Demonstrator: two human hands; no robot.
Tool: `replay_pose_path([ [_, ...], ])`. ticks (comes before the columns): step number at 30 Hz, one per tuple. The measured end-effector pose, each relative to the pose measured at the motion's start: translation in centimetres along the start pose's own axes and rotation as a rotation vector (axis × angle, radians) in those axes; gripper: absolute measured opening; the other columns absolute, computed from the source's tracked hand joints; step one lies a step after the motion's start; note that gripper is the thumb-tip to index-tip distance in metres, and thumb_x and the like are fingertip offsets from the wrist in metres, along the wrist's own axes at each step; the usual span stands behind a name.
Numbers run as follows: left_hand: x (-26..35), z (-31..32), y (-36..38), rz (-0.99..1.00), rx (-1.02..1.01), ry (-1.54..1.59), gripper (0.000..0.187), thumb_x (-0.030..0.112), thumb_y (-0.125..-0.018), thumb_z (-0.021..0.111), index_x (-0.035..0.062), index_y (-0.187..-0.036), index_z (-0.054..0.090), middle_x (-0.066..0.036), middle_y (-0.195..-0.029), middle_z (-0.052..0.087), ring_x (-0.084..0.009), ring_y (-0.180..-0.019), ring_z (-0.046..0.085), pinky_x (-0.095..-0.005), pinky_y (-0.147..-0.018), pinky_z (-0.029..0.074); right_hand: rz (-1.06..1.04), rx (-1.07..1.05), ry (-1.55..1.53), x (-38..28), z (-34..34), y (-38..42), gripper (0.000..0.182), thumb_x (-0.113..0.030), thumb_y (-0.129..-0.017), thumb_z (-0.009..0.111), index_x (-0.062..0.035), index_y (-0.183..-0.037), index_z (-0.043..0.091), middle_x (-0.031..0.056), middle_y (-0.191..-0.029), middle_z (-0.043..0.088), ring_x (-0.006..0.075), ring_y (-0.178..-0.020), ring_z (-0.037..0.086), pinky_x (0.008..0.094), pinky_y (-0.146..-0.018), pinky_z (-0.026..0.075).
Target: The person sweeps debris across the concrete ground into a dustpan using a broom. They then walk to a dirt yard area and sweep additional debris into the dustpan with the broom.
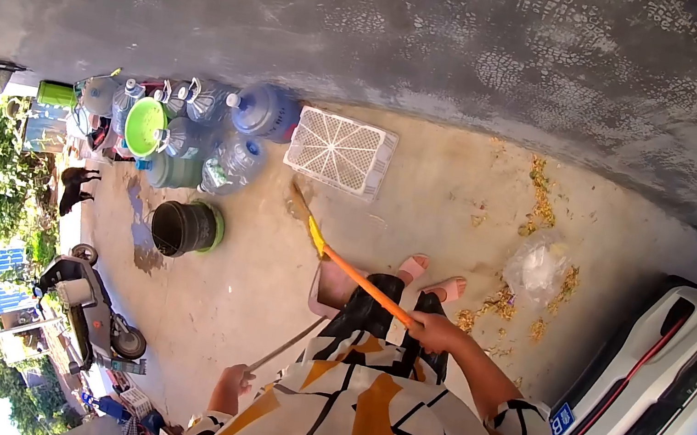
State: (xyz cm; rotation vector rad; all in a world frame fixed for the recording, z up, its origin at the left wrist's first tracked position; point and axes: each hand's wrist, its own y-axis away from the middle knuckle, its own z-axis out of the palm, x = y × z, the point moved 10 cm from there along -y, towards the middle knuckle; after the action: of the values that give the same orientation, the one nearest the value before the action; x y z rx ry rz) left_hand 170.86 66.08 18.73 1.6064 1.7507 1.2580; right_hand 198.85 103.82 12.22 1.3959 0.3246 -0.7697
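The orange broom handle (361,280) is being gripped by the right hand (433,330), whose fingers are closed around its upper end just in front of the patterned dress (387,420). A second, thinner stick (283,348), probably a dustpan handle, is being held in the closed left hand (234,378) at its near end; what lies at its far end is being hidden by the body, so it cannot be told.

From the right hand, the broom is running up and to the left, its long axis slanting from the waist toward the concrete ground (466,182). Its head (299,204) is being pressed to the ground just below the white slatted crate (341,151), pointing toward the wall (382,28).

The broom is judged light and stiff along the handle, soft at the bristles, and smooth enough to slip unless it is being held firmly; the best hold is judged to be high on the handle, where the hand now sits.

Scattered yellow debris (543,200) and a clear plastic bag (535,267) are lying to the right of the 2 pink sandals (431,276). A black bucket (183,228) and several water jugs (265,110) are standing to the left.
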Motion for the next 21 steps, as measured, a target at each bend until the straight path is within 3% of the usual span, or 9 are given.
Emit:
replay_pose_path([
  [3,-3.1,0.1,-1.9,-0.136,0.022,-0.042,0.018,0.018,-0.078,0.046,0.0024,-0.082,0.053,-0.008,-0.069,0.055,-0.0110,-0.044,0.036,-0.0269,-0.047,0.042,0.030,0.009,0.011,0.1,2.9,-11.6,0.030,-0.017,-0.076,0.044,-0.0076,-0.104,0.049,0.0070,-0.055,0.053,0.0156,-0.040,0.050,0.0279,-0.039,0.041],
  [5,-7.7,-0.3,-1.5,-0.579,0.199,0.212,0.019,0.019,-0.078,0.046,0.0022,-0.082,0.053,-0.008,-0.069,0.055,-0.0123,-0.046,0.039,-0.0263,-0.047,0.042,0.088,-0.001,-0.032,1.4,4.6,-17.3,0.027,-0.017,-0.075,0.043,-0.0073,-0.100,0.050,0.0092,-0.054,0.054,0.0166,-0.037,0.048,0.0293,-0.035,0.039],
  [6,-6.5,-0.3,-1.0,-0.578,0.213,0.213,0.019,0.019,-0.078,0.046,0.0022,-0.082,0.053,-0.008,-0.069,0.055,-0.0123,-0.046,0.039,-0.0263,-0.047,0.042,0.143,-0.015,-0.130,2.2,5.6,-18.9,0.026,-0.018,-0.076,0.044,-0.0074,-0.099,0.051,0.0093,-0.053,0.054,0.0162,-0.038,0.048,0.0292,-0.034,0.038],
  [8,-2.4,-0.5,0.9,-0.542,0.156,-0.221,0.021,0.022,-0.078,0.046,0.0020,-0.083,0.053,-0.007,-0.069,0.055,-0.0131,-0.049,0.043,-0.0264,-0.048,0.043,0.194,-0.018,-0.255,3.1,5.7,-17.6,0.025,-0.020,-0.078,0.045,-0.0097,-0.100,0.050,0.0077,-0.054,0.050,0.0132,-0.036,0.042,0.0269,-0.031,0.033],
  [10,-3.0,-0.4,1.4,-0.575,0.132,-0.177,0.023,0.022,-0.077,0.047,0.0013,-0.084,0.053,-0.007,-0.070,0.055,-0.0137,-0.054,0.046,-0.0268,-0.049,0.043,0.276,-0.015,-0.596,7.0,5.2,-14.5,0.023,-0.023,-0.080,0.047,-0.0135,-0.101,0.049,0.0054,-0.058,0.046,0.0085,-0.039,0.038,0.0208,-0.031,0.028],
  [16,3.9,0.8,-0.6,0.330,-0.024,-0.717,0.007,0.005,-0.070,0.049,0.0008,-0.066,0.053,-0.016,-0.056,0.050,-0.0213,-0.048,0.048,-0.0344,-0.046,0.036,0.275,0.137,-0.958,14.1,1.1,0.8,0.026,-0.022,-0.080,0.052,-0.0128,-0.104,0.049,0.0050,-0.059,0.048,0.0080,-0.042,0.043,0.0196,-0.032,0.031],
  [18,5.7,1.3,-0.5,0.293,-0.033,-0.721,0.005,0.003,-0.070,0.050,-0.0001,-0.067,0.053,-0.020,-0.057,0.048,-0.0269,-0.047,0.047,-0.0357,-0.046,0.037,0.398,0.331,-0.920,14.0,0.7,6.1,0.030,-0.024,-0.081,0.051,-0.0118,-0.108,0.048,0.0053,-0.057,0.048,0.0085,-0.039,0.042,0.0199,-0.032,0.031],
  [20,2.5,-0.1,-4.9,0.185,-0.037,-0.374,0.020,0.017,-0.077,0.044,-0.0008,-0.081,0.053,-0.009,-0.065,0.054,-0.0137,-0.044,0.042,-0.0265,-0.044,0.041,0.406,0.447,-0.752,12.3,1.8,9.5,0.034,-0.026,-0.082,0.050,-0.0109,-0.111,0.046,0.0059,-0.055,0.048,0.0088,-0.037,0.040,0.0207,-0.032,0.031],
  [21,-0.8,-0.3,-9.1,0.074,-0.083,-0.403,0.022,0.019,-0.078,0.043,-0.0008,-0.080,0.052,-0.010,-0.062,0.053,-0.0127,-0.040,0.038,-0.0276,-0.041,0.040,0.376,0.478,-0.746,12.2,2.5,10.8,0.034,-0.027,-0.083,0.049,-0.0100,-0.112,0.045,0.0058,-0.055,0.048,0.0088,-0.037,0.039,0.0213,-0.032,0.031],
])
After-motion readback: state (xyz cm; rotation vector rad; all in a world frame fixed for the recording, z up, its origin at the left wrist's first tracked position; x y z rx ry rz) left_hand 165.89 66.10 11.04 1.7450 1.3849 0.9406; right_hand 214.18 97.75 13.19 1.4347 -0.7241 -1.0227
